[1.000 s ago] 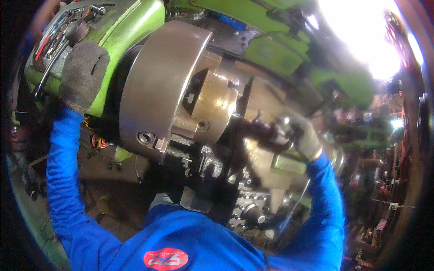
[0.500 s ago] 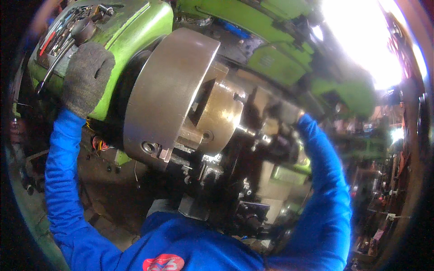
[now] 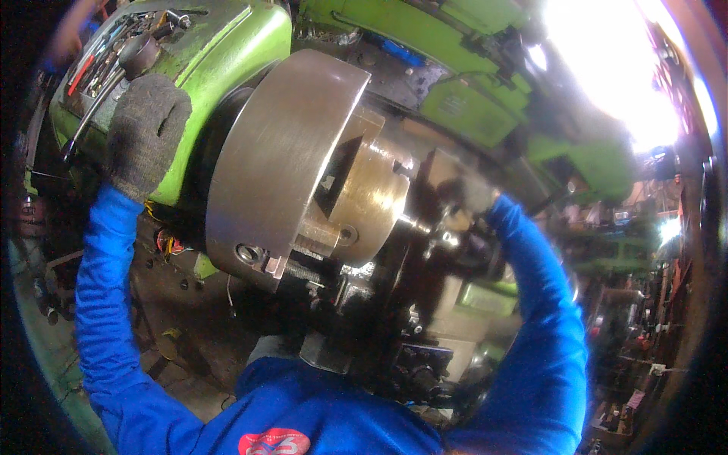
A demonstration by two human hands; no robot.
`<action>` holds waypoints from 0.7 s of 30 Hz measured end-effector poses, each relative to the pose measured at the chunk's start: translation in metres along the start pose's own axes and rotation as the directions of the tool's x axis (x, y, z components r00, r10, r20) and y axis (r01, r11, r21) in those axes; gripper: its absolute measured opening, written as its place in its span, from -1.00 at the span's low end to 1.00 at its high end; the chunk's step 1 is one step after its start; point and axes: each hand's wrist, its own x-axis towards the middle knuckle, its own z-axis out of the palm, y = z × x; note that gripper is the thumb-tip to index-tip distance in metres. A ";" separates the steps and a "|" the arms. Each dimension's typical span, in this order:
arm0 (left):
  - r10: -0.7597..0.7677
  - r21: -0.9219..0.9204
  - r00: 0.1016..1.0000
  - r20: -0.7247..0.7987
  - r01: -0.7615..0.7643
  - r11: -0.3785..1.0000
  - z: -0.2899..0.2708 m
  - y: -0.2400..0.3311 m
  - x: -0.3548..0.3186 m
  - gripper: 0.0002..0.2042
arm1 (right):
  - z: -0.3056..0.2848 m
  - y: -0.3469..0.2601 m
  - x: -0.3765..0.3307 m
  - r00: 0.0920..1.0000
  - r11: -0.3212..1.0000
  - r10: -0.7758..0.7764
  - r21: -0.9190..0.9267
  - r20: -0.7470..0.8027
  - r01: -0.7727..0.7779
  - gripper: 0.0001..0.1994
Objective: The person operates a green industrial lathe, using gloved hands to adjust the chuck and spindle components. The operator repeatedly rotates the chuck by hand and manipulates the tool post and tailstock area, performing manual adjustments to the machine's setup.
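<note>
My left hand [image 3: 148,136], in a dark grey knit glove, rests against the green headstock [image 3: 216,57] of a lathe, beside a metal lever [image 3: 92,114]. Its fingertips are not distinguishable. To its right is the big steel chuck [image 3: 284,155], whose jaws surround a round, brass-coloured workpiece [image 3: 371,201] with a bolt hole near its rim. My right hand [image 3: 474,189] is over the dark tool post area, just right of the workpiece. Motion blurs its fingers, and whatever they touch is unclear. A thin bright rod [image 3: 413,224] sticks out between workpiece and tool post.
Loose tools [image 3: 114,57], one red-handled, lie on top of the headstock. Green machine covers [image 3: 474,106] stand behind the chuck. A pale carriage surface [image 3: 466,326] lies below my right forearm. Cluttered shelves [image 3: 637,334] fill the right side, under bright light.
My right hand has shifted slightly left, toward the workpiece, and remains blurred. My left hand is in almost the same place. The chuck and workpiece look unchanged.
</note>
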 end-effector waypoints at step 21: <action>-0.017 -0.028 1.000 0.010 0.018 0.999 0.002 -0.002 -0.001 -0.91 | 0.016 0.012 0.000 0.998 0.991 0.004 0.132 0.066 -0.012 -0.62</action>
